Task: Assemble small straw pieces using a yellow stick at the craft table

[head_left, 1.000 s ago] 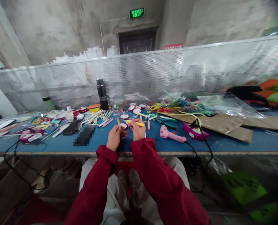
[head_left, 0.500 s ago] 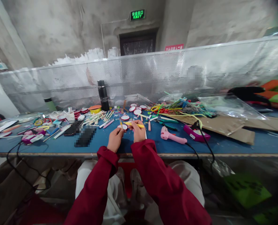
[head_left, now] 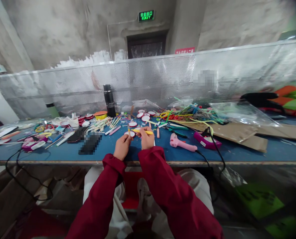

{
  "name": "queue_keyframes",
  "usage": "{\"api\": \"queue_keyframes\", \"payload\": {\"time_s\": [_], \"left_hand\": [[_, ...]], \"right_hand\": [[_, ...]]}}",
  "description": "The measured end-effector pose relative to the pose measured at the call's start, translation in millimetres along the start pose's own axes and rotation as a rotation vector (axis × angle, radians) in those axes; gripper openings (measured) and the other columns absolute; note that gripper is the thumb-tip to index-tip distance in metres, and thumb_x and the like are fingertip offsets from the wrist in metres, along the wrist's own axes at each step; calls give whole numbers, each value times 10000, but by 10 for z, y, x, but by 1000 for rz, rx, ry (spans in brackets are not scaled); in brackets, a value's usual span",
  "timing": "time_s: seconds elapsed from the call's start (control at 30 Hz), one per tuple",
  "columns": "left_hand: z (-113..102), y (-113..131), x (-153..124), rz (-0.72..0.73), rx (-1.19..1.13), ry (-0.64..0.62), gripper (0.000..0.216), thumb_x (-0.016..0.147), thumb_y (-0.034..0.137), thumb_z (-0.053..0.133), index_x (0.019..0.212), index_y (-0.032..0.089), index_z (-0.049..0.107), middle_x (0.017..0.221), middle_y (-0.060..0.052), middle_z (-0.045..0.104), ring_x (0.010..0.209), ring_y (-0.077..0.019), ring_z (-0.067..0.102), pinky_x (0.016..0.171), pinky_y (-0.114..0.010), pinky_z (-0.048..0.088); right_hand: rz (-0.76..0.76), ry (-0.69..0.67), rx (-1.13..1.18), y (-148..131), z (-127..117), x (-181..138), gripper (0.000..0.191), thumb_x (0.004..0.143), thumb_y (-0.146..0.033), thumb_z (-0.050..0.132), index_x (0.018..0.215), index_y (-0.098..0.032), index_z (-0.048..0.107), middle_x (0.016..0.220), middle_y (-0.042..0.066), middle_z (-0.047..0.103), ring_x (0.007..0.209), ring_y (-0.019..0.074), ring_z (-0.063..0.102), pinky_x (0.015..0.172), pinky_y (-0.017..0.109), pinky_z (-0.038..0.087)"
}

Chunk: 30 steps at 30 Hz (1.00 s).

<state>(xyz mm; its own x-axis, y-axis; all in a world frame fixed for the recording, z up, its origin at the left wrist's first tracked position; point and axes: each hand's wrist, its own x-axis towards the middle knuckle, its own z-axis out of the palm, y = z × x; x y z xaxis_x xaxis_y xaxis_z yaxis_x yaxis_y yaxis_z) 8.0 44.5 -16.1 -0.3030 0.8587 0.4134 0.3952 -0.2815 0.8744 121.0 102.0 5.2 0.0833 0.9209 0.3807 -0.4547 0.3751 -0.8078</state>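
My left hand [head_left: 122, 146] is closed around the lower end of a thin, flat, tan-and-grey stick [head_left: 129, 129], which points upward. Between the fingers of my right hand [head_left: 147, 140] is a yellow pen-like tool [head_left: 149, 132], held like a pencil with its tip toward the stick. Whether tip and stick touch, I cannot tell. Just behind my hands lie round white discs with red rims [head_left: 132, 124]; one sits partly behind the left fingers. A small pale pink piece [head_left: 158, 132] stands to the right of my right hand.
A pink glue gun [head_left: 181, 143] and a purple device [head_left: 206, 141] with cables lie to the right. Pliers [head_left: 178, 133], cardboard [head_left: 235, 132] and tangled coloured cords [head_left: 200, 114] are beyond. Leftward are a phone [head_left: 90, 143], loose sticks [head_left: 100, 125] and a black bottle [head_left: 109, 101].
The view has shifted slightly. Both hands stay in nearly the same place, with the stick and the yellow tool still held. Below the table, the legs have moved a little.
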Motion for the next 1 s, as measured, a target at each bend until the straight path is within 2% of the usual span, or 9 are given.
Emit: {"api": "queue_keyframes", "payload": {"time_s": [0.2,0.33,0.5,0.63,0.8,0.93,1.0], "left_hand": [[-1,-17,1,12,5,-8,282,919,376,498,775,178,636,626,26,475,610,-126,406,582,-243,319],[1,-39,12,15,18,6,284,921,377,502,773,177,639,626,25,482,608,-126,411,575,-241,315],[0,-36,19,20,10,1,282,922,379,502,776,180,639,621,26,481,607,-127,412,574,-240,321],[-6,-15,12,13,7,-9,278,921,384,508,775,183,633,616,30,478,595,-125,412,574,-240,327],[-2,-33,16,0,32,-7,279,925,378,499,773,188,637,618,27,489,598,-128,423,576,-242,330],[4,-53,24,16,45,-13,268,926,367,507,776,191,643,628,25,507,603,-128,434,575,-240,327],[5,-45,25,16,46,-11,262,926,360,509,775,192,642,629,24,512,607,-129,440,577,-240,329]], "right_hand": [[-4,-50,-17,12,-1,0,155,706,-353,637,666,-224,563,515,-39,626,517,124,556,549,253,438],[3,20,-7,18,-6,0,165,718,-368,641,690,-223,567,517,-43,621,513,124,557,543,252,433],[-12,-43,-26,50,-7,20,180,715,-367,653,662,-224,556,521,-37,624,519,124,562,552,252,446],[24,73,6,81,-5,39,182,687,-368,659,663,-227,547,511,-50,610,506,119,553,543,245,446],[-18,-22,-21,72,-10,33,163,694,-358,646,657,-225,559,514,-39,621,512,119,554,542,245,452],[-4,56,-28,56,-15,37,182,688,-379,645,652,-227,551,503,-39,609,502,120,547,523,244,440],[-12,40,-20,53,-18,40,181,693,-377,641,648,-229,549,502,-39,604,504,120,544,525,244,443]]}}
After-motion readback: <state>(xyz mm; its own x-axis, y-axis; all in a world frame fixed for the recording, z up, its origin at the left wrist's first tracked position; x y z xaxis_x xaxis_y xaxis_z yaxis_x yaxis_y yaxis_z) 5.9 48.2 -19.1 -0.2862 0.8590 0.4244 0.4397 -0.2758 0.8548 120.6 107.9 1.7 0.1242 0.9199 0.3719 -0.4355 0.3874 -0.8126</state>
